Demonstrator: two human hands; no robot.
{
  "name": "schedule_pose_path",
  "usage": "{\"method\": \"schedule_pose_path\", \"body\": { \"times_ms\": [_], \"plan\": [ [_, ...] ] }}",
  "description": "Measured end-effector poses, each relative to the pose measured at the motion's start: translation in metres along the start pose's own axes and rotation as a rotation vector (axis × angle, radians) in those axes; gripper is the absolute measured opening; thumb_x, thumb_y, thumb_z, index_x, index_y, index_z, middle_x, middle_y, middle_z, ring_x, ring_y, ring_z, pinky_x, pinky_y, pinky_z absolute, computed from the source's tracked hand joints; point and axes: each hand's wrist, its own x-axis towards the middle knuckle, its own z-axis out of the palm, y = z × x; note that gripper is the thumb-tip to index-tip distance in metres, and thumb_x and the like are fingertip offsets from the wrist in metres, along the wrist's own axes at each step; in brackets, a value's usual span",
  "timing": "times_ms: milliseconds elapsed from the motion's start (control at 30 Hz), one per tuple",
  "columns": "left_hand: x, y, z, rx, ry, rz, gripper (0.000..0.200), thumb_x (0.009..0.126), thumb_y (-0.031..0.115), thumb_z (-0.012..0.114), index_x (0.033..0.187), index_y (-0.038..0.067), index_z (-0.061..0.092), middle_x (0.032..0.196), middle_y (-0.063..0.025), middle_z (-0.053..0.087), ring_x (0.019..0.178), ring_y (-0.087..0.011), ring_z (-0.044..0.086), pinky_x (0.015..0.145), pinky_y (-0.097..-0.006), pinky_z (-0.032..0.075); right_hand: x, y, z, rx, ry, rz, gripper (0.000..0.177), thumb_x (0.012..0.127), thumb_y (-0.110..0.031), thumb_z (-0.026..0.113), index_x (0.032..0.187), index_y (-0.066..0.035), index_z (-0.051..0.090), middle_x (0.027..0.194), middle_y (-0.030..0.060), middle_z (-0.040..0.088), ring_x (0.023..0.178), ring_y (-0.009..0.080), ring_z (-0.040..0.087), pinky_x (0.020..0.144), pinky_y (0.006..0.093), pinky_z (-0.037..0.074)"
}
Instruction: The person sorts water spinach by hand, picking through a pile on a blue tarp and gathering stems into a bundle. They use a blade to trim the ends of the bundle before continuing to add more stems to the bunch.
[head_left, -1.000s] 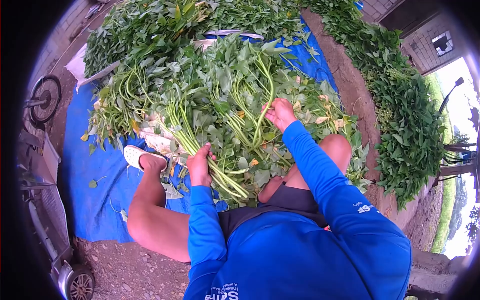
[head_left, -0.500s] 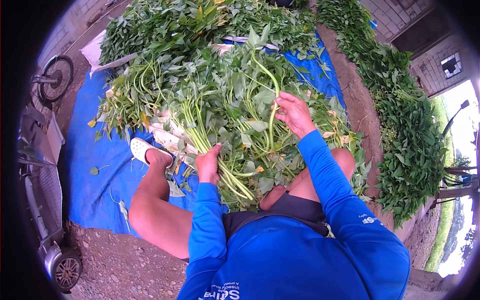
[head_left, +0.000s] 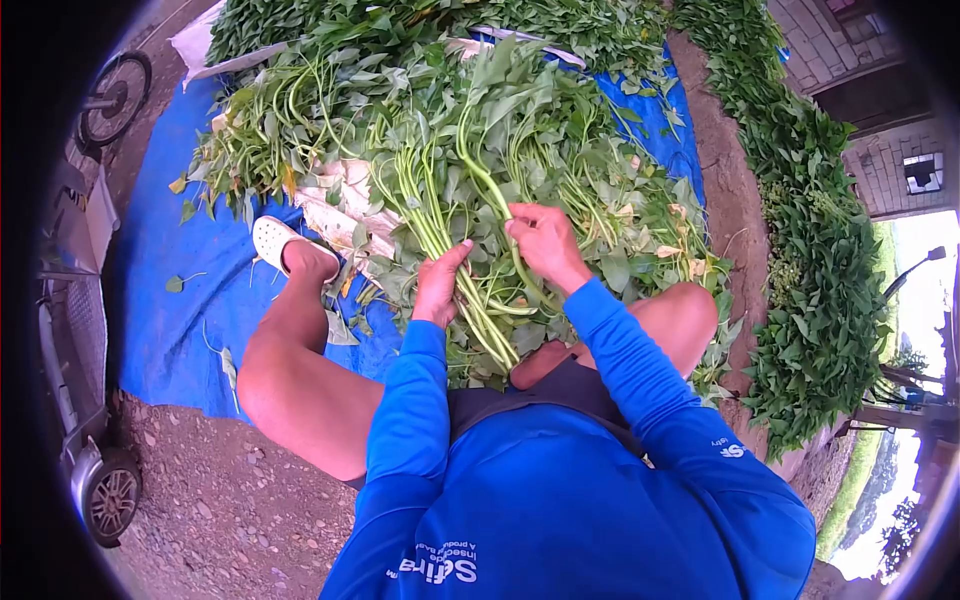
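Deep green leafy vine cuttings with pale green stems (head_left: pixel 480 150) cover a bright blue plastic tarp (head_left: pixel 170 300). Near left, a white perforated clog (head_left: pixel 272 240); nearest, royal-blue long sleeves (head_left: pixel 410 400) with white lettering.

1. The left grip (head_left: pixel 440 287) closes around a bundle of stems (head_left: pixel 488 325) above the lap.
2. The right grip (head_left: pixel 545 245) pinches a long stem (head_left: pixel 480 178), just beside the left.
3. Leafy greens (head_left: pixel 520 100) cover a blue tarp (head_left: pixel 170 310); a white shoe (head_left: pixel 268 238) rests on it.
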Motion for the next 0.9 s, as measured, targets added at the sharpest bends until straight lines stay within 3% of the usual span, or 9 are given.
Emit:
{"method": "schedule_pose_path", "body": {
  "times_ms": [67,167,367,433,467,633,767,867,900],
  "plan": [
    [0.022,-0.024,-0.019,-0.094,-0.208,-0.092,0.028,0.101,0.036,0.079,0.102,0.009,0.070,0.084,-0.0057,0.071,0.070,-0.0184,0.070,0.058,-0.0349,0.059,-0.015,0.016,0.034,0.181,-0.246,0.302,0.035,0.100,-0.012,0.072,0.133,0.001,0.074,0.113,0.0081,0.077,0.087,0.0156,0.071,0.072,0.0331,0.060],
    [0.034,-0.049,-0.035,-0.101,-0.205,-0.210,0.039,0.102,0.046,0.076,0.114,0.010,0.067,0.092,-0.0058,0.073,0.074,-0.0197,0.072,0.068,-0.0398,0.067,-0.018,0.043,0.051,0.228,-0.301,0.478,0.038,0.101,-0.012,0.070,0.137,0.001,0.069,0.113,0.0077,0.075,0.091,0.0171,0.072,0.074,0.0339,0.060],
    [0.030,-0.068,-0.024,-0.099,0.084,-0.161,0.054,0.097,0.052,0.080,0.116,0.005,0.065,0.091,-0.0091,0.072,0.064,-0.0210,0.069,0.058,-0.0383,0.065,-0.020,0.096,0.065,0.501,-0.382,0.637,0.037,0.105,-0.011,0.066,0.140,-0.001,0.065,0.112,0.0062,0.074,0.093,0.0161,0.070,0.078,0.0358,0.058],
    [0.021,-0.063,-0.012,-0.094,0.194,-0.074,0.064,0.090,0.056,0.085,0.115,0.000,0.064,0.088,-0.0123,0.070,0.062,-0.0232,0.069,0.054,-0.0415,0.065,-0.027,0.093,0.073,0.466,-0.405,0.623,0.037,0.105,-0.011,0.066,0.140,-0.001,0.066,0.114,0.0052,0.073,0.094,0.0157,0.069,0.079,0.0351,0.057],
    [0.015,-0.063,-0.004,-0.101,0.247,0.002,0.064,0.087,0.043,0.091,0.118,-0.008,0.069,0.094,-0.0139,0.072,0.071,-0.0232,0.069,0.060,-0.0413,0.059,-0.029,0.092,0.076,0.450,-0.417,0.618,0.036,0.105,-0.011,0.066,0.140,-0.002,0.066,0.114,0.0046,0.072,0.095,0.0154,0.068,0.079,0.0347,0.056],
    [0.028,-0.059,-0.031,0.033,0.180,-0.196,0.032,0.090,0.018,0.084,0.106,-0.004,0.067,0.091,-0.0143,0.072,0.066,-0.0253,0.071,0.058,-0.0433,0.065,-0.045,0.089,0.088,0.538,-0.465,0.592,0.038,0.108,-0.017,0.064,0.143,-0.005,0.067,0.121,0.0026,0.071,0.102,0.0132,0.066,0.084,0.0317,0.056],
    [0.020,-0.042,-0.034,0.077,0.162,0.075,0.027,0.089,0.008,0.083,0.107,-0.001,0.065,0.087,-0.0115,0.072,0.061,-0.0235,0.069,0.055,-0.0346,0.060,-0.054,0.063,0.070,0.267,-0.467,0.420,0.038,0.107,-0.023,0.068,0.141,-0.007,0.070,0.120,0.0043,0.073,0.101,0.0145,0.068,0.088,0.0330,0.057],
    [-0.006,-0.005,-0.017,0.182,0.160,0.183,0.020,0.090,0.005,0.082,0.100,-0.001,0.066,0.089,-0.0109,0.074,0.062,-0.0182,0.067,0.056,-0.0304,0.056,-0.038,0.057,0.068,-0.075,-0.064,-0.054,0.035,0.104,-0.023,0.071,0.131,-0.002,0.072,0.113,0.0105,0.074,0.095,0.0154,0.070,0.085,0.0335,0.059],
    [-0.011,0.002,-0.016,0.236,0.132,0.184,0.020,0.091,0.006,0.082,0.103,0.000,0.067,0.089,-0.0086,0.075,0.063,-0.0147,0.067,0.056,-0.0297,0.056,-0.031,0.027,0.063,0.019,0.072,-0.087,0.027,0.102,-0.021,0.071,0.117,0.001,0.073,0.103,0.0103,0.073,0.088,0.0138,0.067,0.081,0.0334,0.057]
  ]
}}
